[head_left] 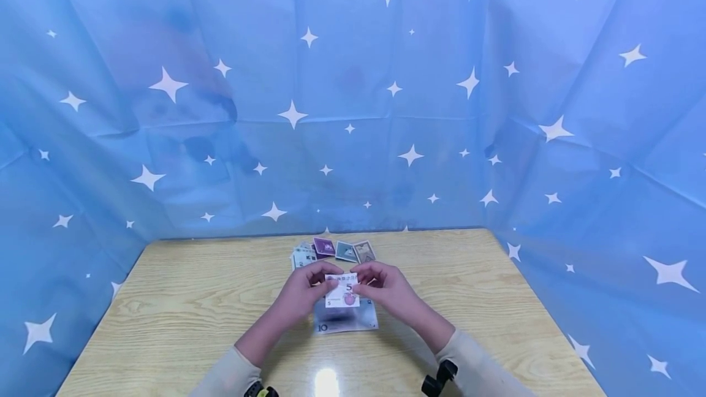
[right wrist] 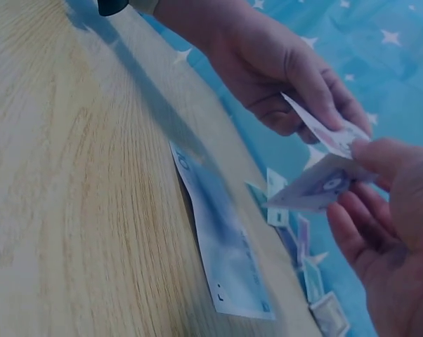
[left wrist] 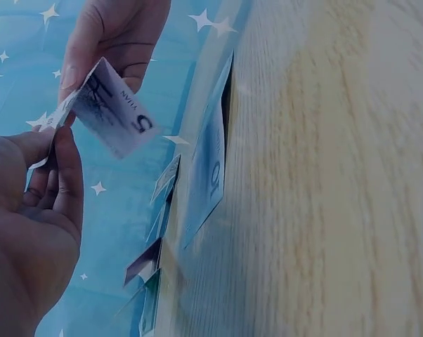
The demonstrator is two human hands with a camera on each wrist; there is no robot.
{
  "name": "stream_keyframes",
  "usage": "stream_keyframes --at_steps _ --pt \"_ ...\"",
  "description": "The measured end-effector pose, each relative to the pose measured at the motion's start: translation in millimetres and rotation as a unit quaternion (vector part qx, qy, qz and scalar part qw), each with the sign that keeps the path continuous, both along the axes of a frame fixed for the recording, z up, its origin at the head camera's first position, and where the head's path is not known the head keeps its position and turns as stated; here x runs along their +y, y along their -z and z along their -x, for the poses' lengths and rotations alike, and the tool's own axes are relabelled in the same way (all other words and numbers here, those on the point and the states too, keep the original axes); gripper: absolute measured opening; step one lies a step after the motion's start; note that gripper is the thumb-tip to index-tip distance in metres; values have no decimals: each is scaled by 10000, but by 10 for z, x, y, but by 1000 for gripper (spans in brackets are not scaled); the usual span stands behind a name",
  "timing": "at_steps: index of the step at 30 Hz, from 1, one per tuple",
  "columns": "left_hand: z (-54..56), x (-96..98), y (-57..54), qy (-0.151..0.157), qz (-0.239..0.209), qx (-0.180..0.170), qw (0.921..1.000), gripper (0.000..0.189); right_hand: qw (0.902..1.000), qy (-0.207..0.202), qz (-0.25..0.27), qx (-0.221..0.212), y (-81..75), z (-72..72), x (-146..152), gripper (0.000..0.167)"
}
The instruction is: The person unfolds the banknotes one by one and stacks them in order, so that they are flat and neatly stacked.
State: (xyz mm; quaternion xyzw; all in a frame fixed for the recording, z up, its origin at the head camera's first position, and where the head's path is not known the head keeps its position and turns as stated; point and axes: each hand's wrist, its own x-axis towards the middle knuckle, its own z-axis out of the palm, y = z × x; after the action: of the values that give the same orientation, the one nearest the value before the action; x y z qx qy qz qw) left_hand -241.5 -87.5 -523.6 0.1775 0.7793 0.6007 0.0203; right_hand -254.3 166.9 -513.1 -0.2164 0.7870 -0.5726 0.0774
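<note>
A small banknote [head_left: 341, 299] marked 5 is held up in front of me, bent along a fold. My left hand [head_left: 298, 296] pinches its left side between thumb and fingers, and my right hand [head_left: 393, 293] does the same at the right side. In the left wrist view the note [left wrist: 116, 116] hangs partly opened into two flaps, and "5 YUAN" reads on one of them. Below it on the table lies a larger bluish banknote [head_left: 347, 322] marked 10. Seen from the right wrist, that 10 note [right wrist: 222, 246] lies slightly curved, apart from both hands.
Beyond the hands, several folded notes stand or lie close together: light blue ones [head_left: 303, 257], a purple one [head_left: 324, 246], a teal one [head_left: 346, 252] and a brown one [head_left: 364, 251]. The wooden table [head_left: 469, 299] ends at a blue star-patterned cloth [head_left: 353, 78].
</note>
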Motion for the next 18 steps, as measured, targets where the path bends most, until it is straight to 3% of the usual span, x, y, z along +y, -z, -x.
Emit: stream_keyframes --at_steps 9,18 --pt "22 -15 16 89 -139 -170 9997 18 9976 -156 -220 631 -9 64 42 25" --pt "21 -11 24 53 -126 -204 9997 17 9994 -250 -239 61 -33 70 82 25"
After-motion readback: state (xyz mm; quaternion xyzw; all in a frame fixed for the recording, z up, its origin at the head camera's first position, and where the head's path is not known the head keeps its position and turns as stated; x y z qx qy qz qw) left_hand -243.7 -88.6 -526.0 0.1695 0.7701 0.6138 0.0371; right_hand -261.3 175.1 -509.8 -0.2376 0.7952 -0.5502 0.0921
